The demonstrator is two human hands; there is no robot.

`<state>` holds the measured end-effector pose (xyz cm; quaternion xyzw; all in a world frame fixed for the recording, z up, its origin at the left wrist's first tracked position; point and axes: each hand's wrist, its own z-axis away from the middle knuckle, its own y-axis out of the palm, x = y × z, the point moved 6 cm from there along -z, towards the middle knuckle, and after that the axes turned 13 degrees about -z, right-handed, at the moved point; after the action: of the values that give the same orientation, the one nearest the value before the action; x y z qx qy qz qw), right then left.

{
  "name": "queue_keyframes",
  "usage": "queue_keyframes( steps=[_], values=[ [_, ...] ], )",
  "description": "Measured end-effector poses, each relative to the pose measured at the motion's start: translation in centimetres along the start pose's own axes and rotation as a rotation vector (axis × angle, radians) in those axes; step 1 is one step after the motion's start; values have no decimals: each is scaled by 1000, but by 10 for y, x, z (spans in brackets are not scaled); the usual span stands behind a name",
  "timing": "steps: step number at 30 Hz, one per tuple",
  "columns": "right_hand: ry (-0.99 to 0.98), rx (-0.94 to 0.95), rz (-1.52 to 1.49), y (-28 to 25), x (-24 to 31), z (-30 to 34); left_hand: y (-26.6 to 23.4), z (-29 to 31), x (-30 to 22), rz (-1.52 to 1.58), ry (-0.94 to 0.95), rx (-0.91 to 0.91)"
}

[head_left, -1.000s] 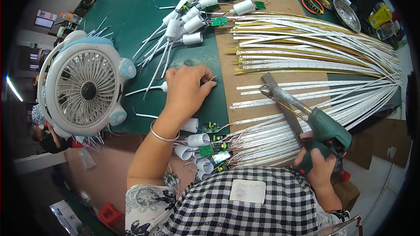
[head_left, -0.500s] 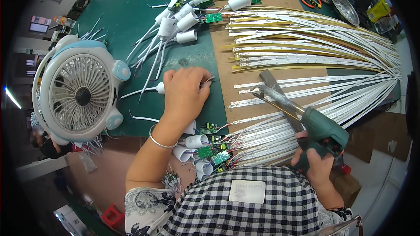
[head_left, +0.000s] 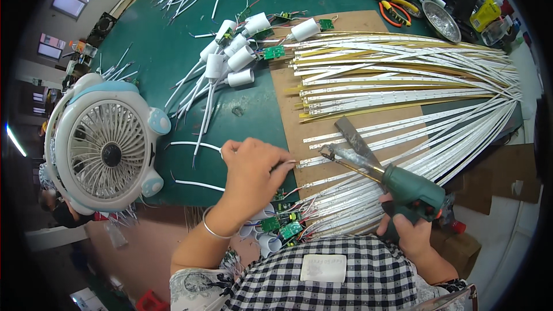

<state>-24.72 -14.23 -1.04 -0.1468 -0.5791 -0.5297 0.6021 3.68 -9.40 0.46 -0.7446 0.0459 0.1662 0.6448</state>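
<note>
My left hand is closed in a pinch at the left end of a white LED strip. Thin wires show at its fingertips, close to the strip's end. A white cable runs in under this hand; what it joins there is hidden. My right hand grips a green soldering gun by its handle. The gun's tip points left over the strips, near a flat dark metal bar lying across them. Below my left hand are white lamp caps with green circuit boards wired to strips.
More white caps with cables lie at the upper middle. A fan stands at the left. Bundled strips cover the brown board. Pliers and a metal dish sit at the far right.
My left hand has moved toward me and slightly right, bringing its fingertips to a strip end. The soldering gun has shifted slightly left. The whole view has tilted a little.
</note>
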Motion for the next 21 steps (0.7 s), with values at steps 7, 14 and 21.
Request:
queue_keyframes(
  steps=[7, 14, 21],
  values=[
    [107, 6, 102, -1, -6, 5, 2, 2, -8, -107, 60, -82],
    [125, 39, 138, 1, -6, 6, 6, -4, -6, -63, 41, -13],
    [177, 18, 130, 3, -7, 5, 10, -4, -4, -53, 20, 33]
  ],
)
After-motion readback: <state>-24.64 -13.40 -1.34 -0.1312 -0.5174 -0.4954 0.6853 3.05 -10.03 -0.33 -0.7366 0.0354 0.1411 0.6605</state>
